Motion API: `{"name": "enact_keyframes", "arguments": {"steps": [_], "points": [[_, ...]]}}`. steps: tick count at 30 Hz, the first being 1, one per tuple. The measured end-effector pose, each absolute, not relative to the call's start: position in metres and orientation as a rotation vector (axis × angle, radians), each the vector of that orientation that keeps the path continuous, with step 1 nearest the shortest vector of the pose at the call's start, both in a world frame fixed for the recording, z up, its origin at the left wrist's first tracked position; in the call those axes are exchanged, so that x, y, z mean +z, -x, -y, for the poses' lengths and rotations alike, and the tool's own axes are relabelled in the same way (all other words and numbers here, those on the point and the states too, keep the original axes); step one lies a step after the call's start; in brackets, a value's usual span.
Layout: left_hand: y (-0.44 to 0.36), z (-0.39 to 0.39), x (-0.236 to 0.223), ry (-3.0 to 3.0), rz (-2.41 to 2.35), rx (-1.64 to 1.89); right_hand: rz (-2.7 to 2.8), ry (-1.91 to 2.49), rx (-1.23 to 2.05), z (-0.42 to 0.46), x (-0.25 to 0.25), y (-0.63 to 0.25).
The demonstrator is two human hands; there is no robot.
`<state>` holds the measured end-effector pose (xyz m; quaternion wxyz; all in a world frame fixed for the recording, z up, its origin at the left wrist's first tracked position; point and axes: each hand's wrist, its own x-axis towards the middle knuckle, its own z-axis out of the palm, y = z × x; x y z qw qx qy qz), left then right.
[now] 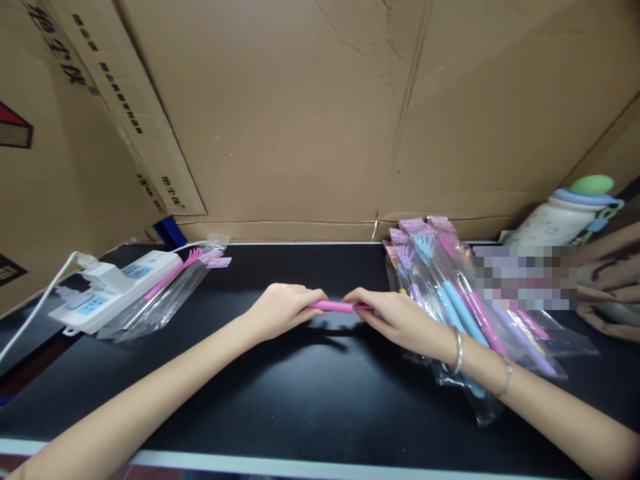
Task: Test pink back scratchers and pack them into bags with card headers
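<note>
My left hand (285, 310) is closed round a pink back scratcher (334, 306), with its smooth round handle showing beyond my fingertips. My right hand (395, 317) pinches the thin pink part at the handle's right end; my fingers mostly hide that part. Both hands hold it level, a little above the black tabletop (300, 407). Right of my right hand lies a pile of bagged back scratchers (465, 307) in pink, blue and purple, with claw-shaped heads pointing away. My right forearm passes over the pile's near side.
At left, a bagged pink back scratcher (165, 283) lies against a white power strip (127, 287) with plugs and cable. Cardboard walls (300, 120) rise behind. A white bottle (550, 217) with a green-topped lid stands right. Another person's hand (613, 280) is at the right edge, beside a pixelated patch.
</note>
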<state>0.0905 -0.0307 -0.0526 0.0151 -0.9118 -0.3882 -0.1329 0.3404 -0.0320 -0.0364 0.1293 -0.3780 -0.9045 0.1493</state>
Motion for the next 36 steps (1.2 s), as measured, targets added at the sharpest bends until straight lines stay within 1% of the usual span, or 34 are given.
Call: {"name": "enact_keyframes", "arguments": {"steps": [4, 8, 12, 19, 23, 27, 31, 34, 36], "points": [[-0.078, 0.026, -0.039, 2.93, 1.384, -0.376, 2.621, 1.088, 0.523, 0.017, -0.027, -0.355], [-0.071, 0.02, -0.035, 2.953, 1.523, -0.402, 2.619, 1.047, 0.715, 0.005, -0.021, -0.367], [-0.071, 0.017, -0.037, 3.022, 1.516, -0.441, 2.629, 1.065, 0.822, 0.005, -0.014, -0.371], [-0.072, 0.019, -0.034, 3.195, 1.54, -0.615, 2.614, 1.03, 0.945, 0.006, -0.003, -0.375], [-0.07, 0.018, -0.036, 3.263, 1.595, -0.723, 2.6, 1.068, 0.894, -0.002, -0.006, -0.384], [-0.073, 0.019, -0.041, 3.209, 1.602, -0.781, 2.594, 1.119, 0.734, -0.006, -0.01, -0.387], [-0.081, 0.024, -0.045, 3.21, 1.587, -0.757, 2.642, 1.125, 0.572, -0.003, -0.015, -0.38], [-0.084, 0.026, -0.047, 3.159, 1.599, -0.706, 2.649, 1.107, 0.514, 0.001, -0.018, -0.375], [-0.083, 0.025, -0.048, 3.082, 1.617, -0.742, 2.62, 1.091, 0.493, 0.001, -0.019, -0.373]]}}
